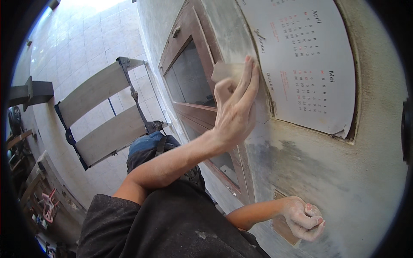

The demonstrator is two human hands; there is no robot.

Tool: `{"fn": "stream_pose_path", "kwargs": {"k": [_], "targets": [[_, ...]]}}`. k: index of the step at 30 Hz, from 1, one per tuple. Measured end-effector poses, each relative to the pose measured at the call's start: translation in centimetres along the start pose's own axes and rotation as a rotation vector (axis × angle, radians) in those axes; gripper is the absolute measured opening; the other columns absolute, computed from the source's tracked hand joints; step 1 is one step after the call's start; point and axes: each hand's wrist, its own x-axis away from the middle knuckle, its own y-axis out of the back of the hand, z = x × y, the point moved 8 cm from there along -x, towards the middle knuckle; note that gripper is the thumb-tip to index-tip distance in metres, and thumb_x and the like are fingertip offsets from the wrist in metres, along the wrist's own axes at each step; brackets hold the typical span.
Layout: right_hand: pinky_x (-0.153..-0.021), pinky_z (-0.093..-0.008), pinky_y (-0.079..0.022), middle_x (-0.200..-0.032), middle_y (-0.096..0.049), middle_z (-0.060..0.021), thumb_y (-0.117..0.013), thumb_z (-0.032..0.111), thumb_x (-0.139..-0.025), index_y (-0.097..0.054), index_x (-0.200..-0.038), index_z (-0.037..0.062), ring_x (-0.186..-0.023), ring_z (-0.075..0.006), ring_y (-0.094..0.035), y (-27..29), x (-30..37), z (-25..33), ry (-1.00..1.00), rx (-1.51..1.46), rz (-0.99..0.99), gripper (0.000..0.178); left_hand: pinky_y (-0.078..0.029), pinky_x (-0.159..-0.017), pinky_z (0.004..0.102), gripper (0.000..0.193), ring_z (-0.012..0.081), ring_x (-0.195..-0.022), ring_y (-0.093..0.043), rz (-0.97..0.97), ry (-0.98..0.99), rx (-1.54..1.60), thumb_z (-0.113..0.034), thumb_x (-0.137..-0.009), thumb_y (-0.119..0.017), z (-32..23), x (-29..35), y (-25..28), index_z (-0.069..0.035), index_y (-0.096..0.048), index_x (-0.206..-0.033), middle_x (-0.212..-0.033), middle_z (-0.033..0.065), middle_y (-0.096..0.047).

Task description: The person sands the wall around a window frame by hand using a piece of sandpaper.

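My left hand (237, 105) is raised against the grey-green wall (284, 167), fingers stretched out beside the edge of a wall calendar (316, 81). Under its fingers and thumb is a pale, thin, flat piece (227, 72), blurred, its material unclear. My right hand (304, 218), whitened with dust, is held in front of the wall at lower right. Its fingers are curled in, and whatever they may hold is hidden. Behind the right wrist a brown rectangular panel (284, 225) shows on the wall.
Brown wood-framed windows (191, 73) run along the wall left of my hands. Below stands a platform with two pale planks (92, 94) and metal hinges on a tiled floor (86, 47). A pink plastic item (50, 205) and clutter lie at far left.
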Motion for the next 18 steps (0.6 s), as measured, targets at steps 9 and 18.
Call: {"fn": "stream_pose_path", "kwargs": {"k": [9, 18], "targets": [[-0.035, -0.0197, -0.025, -0.047, -0.033, 0.0049, -0.045, 0.0, -0.085, -0.051, -0.091, -0.0051, -0.035, -0.0051, -0.03, -0.1, 0.3, -0.2, -0.02, -0.015, -0.04, 0.01, -0.024, -0.095, 0.0331, 0.073, 0.0195, -0.109, -0.05, 0.002, 0.052, 0.075, 0.015, -0.071, -0.045, -0.2, 1.0, -0.8, 0.009, -0.035, -0.143, -0.152, 0.0279, -0.028], [-0.034, -0.0196, -0.024, -0.047, -0.032, 0.0054, -0.047, 0.0, -0.084, -0.052, -0.09, -0.0041, -0.036, -0.0048, -0.029, 0.1, 0.4, -0.2, -0.033, -0.02, -0.068, 0.009, -0.026, -0.089, 0.0323, 0.073, 0.0209, -0.094, -0.037, -0.112, 0.051, 0.127, 0.01, -0.07, -0.053, 0.2, -0.2, -0.5, 0.005, -0.039, -0.142, -0.156, 0.0186, -0.028]]}}
